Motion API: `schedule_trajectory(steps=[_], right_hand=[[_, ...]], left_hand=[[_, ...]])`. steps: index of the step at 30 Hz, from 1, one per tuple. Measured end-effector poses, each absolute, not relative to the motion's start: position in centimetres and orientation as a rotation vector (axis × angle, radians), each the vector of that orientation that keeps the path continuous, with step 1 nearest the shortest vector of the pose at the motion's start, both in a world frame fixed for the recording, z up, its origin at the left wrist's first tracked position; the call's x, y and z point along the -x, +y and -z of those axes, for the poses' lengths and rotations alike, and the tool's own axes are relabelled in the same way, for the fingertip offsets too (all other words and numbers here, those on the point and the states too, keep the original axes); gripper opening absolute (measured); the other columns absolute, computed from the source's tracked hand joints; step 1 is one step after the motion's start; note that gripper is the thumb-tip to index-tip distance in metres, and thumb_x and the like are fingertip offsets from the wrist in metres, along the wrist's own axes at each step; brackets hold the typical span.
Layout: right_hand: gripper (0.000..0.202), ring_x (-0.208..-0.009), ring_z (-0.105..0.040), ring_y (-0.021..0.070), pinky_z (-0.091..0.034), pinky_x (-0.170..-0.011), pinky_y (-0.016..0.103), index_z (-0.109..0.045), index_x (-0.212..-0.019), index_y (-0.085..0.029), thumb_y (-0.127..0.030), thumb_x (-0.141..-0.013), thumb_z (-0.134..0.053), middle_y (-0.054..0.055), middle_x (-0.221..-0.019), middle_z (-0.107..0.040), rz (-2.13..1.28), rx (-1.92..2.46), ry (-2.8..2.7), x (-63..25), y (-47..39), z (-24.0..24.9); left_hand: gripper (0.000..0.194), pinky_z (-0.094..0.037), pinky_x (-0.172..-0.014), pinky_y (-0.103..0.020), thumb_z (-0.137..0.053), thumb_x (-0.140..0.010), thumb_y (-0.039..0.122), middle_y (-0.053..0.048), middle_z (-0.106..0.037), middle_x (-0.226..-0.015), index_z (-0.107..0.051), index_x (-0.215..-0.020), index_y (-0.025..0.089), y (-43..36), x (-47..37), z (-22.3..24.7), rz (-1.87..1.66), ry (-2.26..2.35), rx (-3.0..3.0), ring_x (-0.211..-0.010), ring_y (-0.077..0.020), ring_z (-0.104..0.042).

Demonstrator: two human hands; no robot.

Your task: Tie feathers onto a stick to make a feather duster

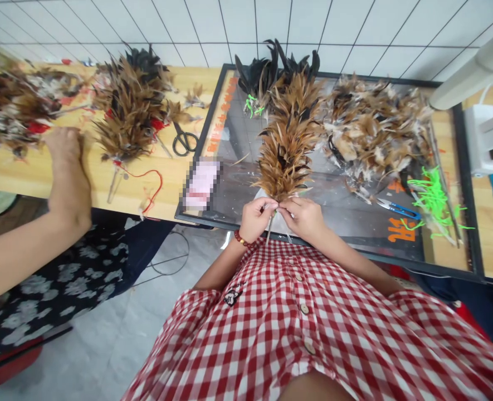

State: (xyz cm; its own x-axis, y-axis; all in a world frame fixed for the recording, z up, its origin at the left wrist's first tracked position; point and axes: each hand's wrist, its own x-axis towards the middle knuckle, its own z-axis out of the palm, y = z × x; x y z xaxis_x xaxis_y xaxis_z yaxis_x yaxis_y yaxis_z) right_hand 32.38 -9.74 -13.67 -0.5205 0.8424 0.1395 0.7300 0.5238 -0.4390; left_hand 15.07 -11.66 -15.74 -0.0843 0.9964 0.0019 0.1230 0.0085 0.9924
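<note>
A long feather duster (288, 150) of brown feathers with black tips lies before me on the dark glass panel (238, 184), its near end at my fingers. My left hand (258, 218), with a beaded bracelet at the wrist, pinches the base of the duster where a thin stick comes out below. Fingers bent, my right hand (303, 216) meets the left there and grips pale feather quills at the same spot. A bit of green shows between the fingertips; what exactly each pinches is partly hidden.
Loose brown feathers (375, 128) are heaped at right, beside green strings (432, 195), blue-handled snips (399, 209) and a thin stick (442, 178). Black scissors (184, 139) and another feather duster (133, 106) lie left. A co-worker's hand (64, 150) rests near more feathers (12, 111).
</note>
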Motion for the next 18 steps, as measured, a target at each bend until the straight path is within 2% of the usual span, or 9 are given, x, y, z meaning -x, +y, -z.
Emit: schedule_trajectory(steps=[7, 10, 12, 16, 18], right_hand=[[0.029, -0.073, -0.063, 0.0181, -0.047, -0.071, 0.029, -0.070, -0.081, -0.019, -0.030, -0.094, -0.047, 0.008, -0.079, -0.071, -0.668, 1.193, -2.213, -31.9, -9.0, 14.4], [0.023, -0.068, -0.061, 0.0167, -0.046, -0.068, 0.028, -0.064, -0.073, -0.019, -0.030, -0.088, -0.051, 0.006, -0.072, -0.069, -0.812, 1.177, -2.086, -31.5, -8.5, 14.6], [0.019, -0.066, -0.060, 0.0157, -0.045, -0.067, 0.027, -0.063, -0.072, -0.020, -0.029, -0.085, -0.053, 0.004, -0.071, -0.069, -0.932, 1.187, -2.007, -31.3, -8.2, 14.7], [0.017, -0.064, -0.060, 0.0147, -0.045, -0.066, 0.026, -0.064, -0.072, -0.020, -0.030, -0.081, -0.055, 0.002, -0.070, -0.068, -1.069, 1.212, -1.951, -31.2, -8.1, 14.6], [0.019, -0.064, -0.059, 0.0145, -0.045, -0.066, 0.026, -0.064, -0.071, -0.019, -0.031, -0.082, -0.055, 0.002, -0.069, -0.067, -1.079, 1.205, -1.950, -31.2, -8.1, 14.5]], left_hand=[[0.043, -0.042, -0.046, -0.019, -0.085, -0.067, 0.041, 0.008, -0.060, -0.055, -0.048, -0.079, 0.021, -11.0, -15.9, 16.2, -1.291, 1.391, -0.895, -0.044, -0.0075, -0.056], [0.046, -0.045, -0.048, -0.020, -0.084, -0.068, 0.042, 0.006, -0.066, -0.063, -0.045, -0.082, 0.022, -11.3, -15.6, 16.4, -1.326, 1.343, -0.896, -0.048, -0.0088, -0.059], [0.037, -0.050, -0.056, -0.022, -0.081, -0.073, 0.038, 0.001, -0.071, -0.073, -0.050, -0.079, 0.021, -11.8, -15.2, 16.4, -1.338, 1.306, -1.048, -0.058, -0.0105, -0.065], [0.003, -0.055, -0.070, -0.026, -0.069, -0.085, 0.022, -0.006, -0.076, -0.087, -0.070, -0.085, 0.019, -12.7, -14.6, 16.2, -1.339, 1.402, -1.570, -0.076, -0.0133, -0.070], [0.012, -0.056, -0.076, -0.027, -0.064, -0.089, 0.018, -0.008, -0.077, -0.093, -0.075, -0.092, 0.019, -12.9, -14.6, 16.1, -1.382, 1.436, -1.776, -0.083, -0.0147, -0.071]])
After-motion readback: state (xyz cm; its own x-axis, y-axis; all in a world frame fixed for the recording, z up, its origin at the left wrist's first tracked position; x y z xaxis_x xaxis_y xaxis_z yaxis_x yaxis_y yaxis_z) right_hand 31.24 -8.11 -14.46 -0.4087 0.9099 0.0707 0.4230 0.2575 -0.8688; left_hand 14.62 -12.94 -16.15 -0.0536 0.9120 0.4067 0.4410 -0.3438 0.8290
